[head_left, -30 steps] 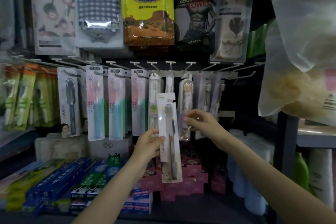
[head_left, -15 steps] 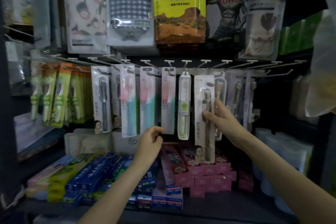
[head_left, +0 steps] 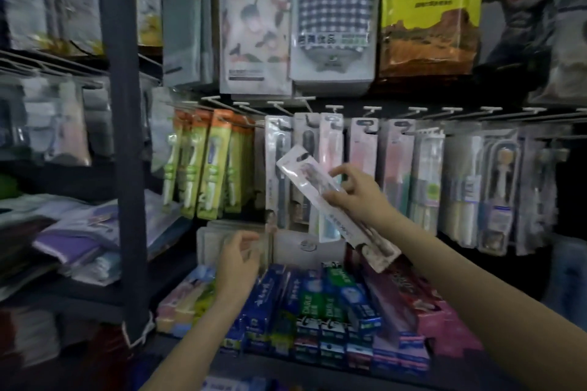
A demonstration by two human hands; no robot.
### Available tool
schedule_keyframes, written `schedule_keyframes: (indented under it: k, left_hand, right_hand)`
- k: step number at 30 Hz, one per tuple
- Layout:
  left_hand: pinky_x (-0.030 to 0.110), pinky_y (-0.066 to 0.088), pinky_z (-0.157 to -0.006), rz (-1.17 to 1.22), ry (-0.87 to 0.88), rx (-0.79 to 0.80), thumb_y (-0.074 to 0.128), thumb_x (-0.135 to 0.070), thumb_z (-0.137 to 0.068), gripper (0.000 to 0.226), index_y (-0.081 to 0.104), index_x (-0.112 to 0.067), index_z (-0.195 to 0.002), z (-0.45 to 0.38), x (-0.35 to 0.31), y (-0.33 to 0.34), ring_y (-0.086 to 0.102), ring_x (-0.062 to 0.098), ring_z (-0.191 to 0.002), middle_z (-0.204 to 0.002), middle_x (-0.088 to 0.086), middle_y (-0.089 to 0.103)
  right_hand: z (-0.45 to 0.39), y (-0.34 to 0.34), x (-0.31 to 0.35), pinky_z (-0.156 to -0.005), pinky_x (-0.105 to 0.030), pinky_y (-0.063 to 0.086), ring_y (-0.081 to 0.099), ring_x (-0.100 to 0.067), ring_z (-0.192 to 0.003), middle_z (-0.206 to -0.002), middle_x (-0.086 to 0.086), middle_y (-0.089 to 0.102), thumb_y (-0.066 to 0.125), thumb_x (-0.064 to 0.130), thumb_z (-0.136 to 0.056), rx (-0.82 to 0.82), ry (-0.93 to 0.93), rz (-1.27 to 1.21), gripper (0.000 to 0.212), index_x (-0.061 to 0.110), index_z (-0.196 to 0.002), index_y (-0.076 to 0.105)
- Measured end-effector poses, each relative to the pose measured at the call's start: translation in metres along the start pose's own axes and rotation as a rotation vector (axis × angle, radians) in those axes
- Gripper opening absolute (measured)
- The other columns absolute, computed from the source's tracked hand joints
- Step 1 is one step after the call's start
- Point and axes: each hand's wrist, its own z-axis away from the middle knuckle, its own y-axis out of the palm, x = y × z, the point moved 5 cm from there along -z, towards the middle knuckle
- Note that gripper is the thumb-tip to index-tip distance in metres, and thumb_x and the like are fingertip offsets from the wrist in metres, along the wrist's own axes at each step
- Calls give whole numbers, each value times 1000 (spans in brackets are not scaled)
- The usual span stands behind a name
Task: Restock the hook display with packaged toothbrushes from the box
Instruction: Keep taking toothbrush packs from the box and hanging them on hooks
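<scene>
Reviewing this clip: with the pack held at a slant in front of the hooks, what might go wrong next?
1. The right hand pinches the toothbrush pack only mid-length and tilted; it may slip onto the toothpaste boxes below.
2. Its top end sits close to the hanging packs, so it may knock one off its hook.
3. The picture is blurred; the hole could miss the hook tip.

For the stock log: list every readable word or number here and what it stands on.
"老郭": blue oval on the yellow hanging pouch.
"DARLIE": green toothpaste boxes, only just legible.
Checked cloth pack: label blurred.
Tilted clear toothbrush pack in right hand: unreadable.
</scene>
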Motion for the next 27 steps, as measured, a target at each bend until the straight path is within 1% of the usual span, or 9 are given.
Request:
schedule_keyframes:
  k: [2,5,8,11,13,15,20,24,27]
  left_hand:
    - [27,39,-82,2,-25,-21,48,4,-91,18,54,-13,-96,-4,14,-18,52,19,-102,-102,4,55]
    - [32,43,-88,18,-61,-21,49,4,-91,21,56,-16,-93,-5,29,-34,52,21,-106,-106,3,56]
    - [22,38,-80,-83,-39,-10,49,-2,-93,18,53,-18,-99,1,30,-41,50,14,-100,-104,-3,52]
    - [19,36,-77,-114,-19,0,47,-2,-93,19,52,-19,-100,3,26,-46,49,11,-99,-103,-4,51]
    - [20,36,-77,-125,-6,7,47,-2,-93,19,53,-18,-101,2,24,-49,49,9,-98,-103,-5,51]
    - [20,37,-77,-123,8,6,47,-2,-93,20,54,-17,-103,0,23,-55,48,7,-97,-103,-6,51]
    - [27,44,-80,-123,33,-34,49,-2,-92,18,54,-19,-97,-6,25,-72,50,8,-95,-104,-1,52]
    - [29,45,-80,-99,29,-34,51,-4,-91,17,53,-20,-94,-9,29,-80,52,12,-96,-104,3,52]
    - [34,48,-82,-133,13,-33,50,-5,-92,15,53,-17,-98,-10,35,-84,51,12,-97,-106,5,53]
  right_hand:
    - [-21,22,19,-60,-27,45,59,-19,-71,-86,-6,65,65,19,-85,8,-16,25,23,16,-106,55]
    - [-52,41,38,-81,-34,47,56,-20,-89,-102,-5,58,65,15,-84,-63,38,-21,30,7,-112,58]
    - [-65,52,42,-84,-31,47,56,-20,-94,-104,-3,54,63,13,-86,-192,179,-215,30,9,-114,53]
    - [-69,62,44,-84,-29,47,58,-23,-101,-107,-4,51,60,15,-89,-242,244,-294,34,8,-121,49]
    - [-71,69,45,-89,-36,50,60,-26,-102,-115,-8,56,61,18,-88,-230,232,-222,34,10,-119,49]
    - [-71,76,46,-89,-42,50,59,-27,-100,-114,-11,60,61,20,-87,-224,203,-81,28,12,-113,52]
    - [-74,91,59,-71,-34,46,59,-29,-96,-104,-11,62,58,22,-89,-187,78,236,25,11,-110,52]
    - [-90,87,71,-74,-36,50,60,-29,-96,-109,-11,61,55,19,-91,-247,53,348,25,12,-115,52]
    - [-99,87,77,-77,-38,50,59,-31,-99,-111,-13,61,53,14,-91,-260,37,434,26,11,-117,53]
